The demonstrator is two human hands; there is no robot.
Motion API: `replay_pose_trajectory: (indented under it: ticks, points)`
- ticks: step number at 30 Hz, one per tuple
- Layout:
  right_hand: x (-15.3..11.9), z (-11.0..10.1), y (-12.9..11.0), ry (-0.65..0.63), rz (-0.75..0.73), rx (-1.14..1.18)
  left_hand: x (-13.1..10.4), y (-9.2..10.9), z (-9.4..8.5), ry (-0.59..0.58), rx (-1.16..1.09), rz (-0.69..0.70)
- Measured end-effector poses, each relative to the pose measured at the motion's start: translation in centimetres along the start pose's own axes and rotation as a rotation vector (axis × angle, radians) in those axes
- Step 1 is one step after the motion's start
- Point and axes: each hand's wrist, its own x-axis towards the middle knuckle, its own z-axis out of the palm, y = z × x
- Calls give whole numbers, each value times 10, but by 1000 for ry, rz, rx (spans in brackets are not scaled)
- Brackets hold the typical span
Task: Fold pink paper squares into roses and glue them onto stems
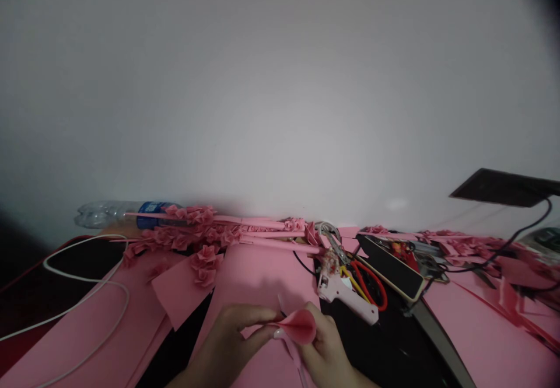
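Pink paper curled into a cone [303, 326] is held over the near middle of the counter [406, 347], its left edge pinched by the fingers of the left hand [230, 332] and its right side gripped by the right hand [327, 347]. Beyond, a pale glue gun [347, 299] lies to the right, folded paper flowers [205, 264] to the far left, near a clear bottle [107, 213].

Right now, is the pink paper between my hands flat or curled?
Curled: the pink paper bends round into an open loop at the right hand, narrowing toward the left hand, which pinches its edge.
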Motion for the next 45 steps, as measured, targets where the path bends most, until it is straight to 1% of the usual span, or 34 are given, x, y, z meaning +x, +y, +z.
replay_pose_trajectory:
  ticks: [2,3,4,6,8,10,11,14,17,20,23,27,29,30,32,34,36,38,40,42,45]
  points:
    - [-2,-1,0,-23,-34,-38,-1,-1,0,-30,33,9]
    - [-2,-2,0,-25,-62,-54,-1,-2,0,-27,40,21]
    - [-1,-3,-1,-20,-101,-61,-1,-2,0,-11,41,39]
    - [1,-6,-4,-1,-227,-53,-1,-1,-2,48,42,83]
    - [6,-9,-7,1,-465,-6,-2,0,-3,84,53,133]
    - [11,-12,-12,18,-709,-26,-1,1,-5,114,70,183]
    - [14,-14,-14,18,-760,-75,-1,2,-6,137,74,208]
    - [19,-16,-23,93,-802,-250,1,4,-7,174,51,274]
    - [22,-17,-30,145,-877,-318,2,5,-8,176,26,316]
    - [23,-17,-33,174,-926,-328,2,4,-8,188,49,335]
    - [24,-16,-32,177,-910,-305,2,6,-9,177,67,369]
    - [24,-13,-29,172,-917,-246,4,8,-9,161,63,457]
    - [21,-12,-26,165,-881,-184,4,8,-9,115,63,459]
    - [20,-11,-24,145,-854,-151,4,8,-9,85,59,425]
    - [16,-11,-22,112,-783,-68,3,8,-8,34,37,293]
    - [12,-12,-23,45,-702,-26,3,8,-7,-5,8,111]
    - [10,-12,-25,11,-540,-22,3,9,-6,-86,-56,-62]
    - [9,-10,-26,-11,-311,-29,4,9,-5,-198,-187,-204]
    - [10,-7,-25,-23,-69,-11,5,8,-4,-275,-348,-318]
    - [13,-4,-21,-28,93,72,6,7,-4,-308,-449,-396]
    - [18,0,-12,-60,236,265,9,6,-7,-324,-502,-423]
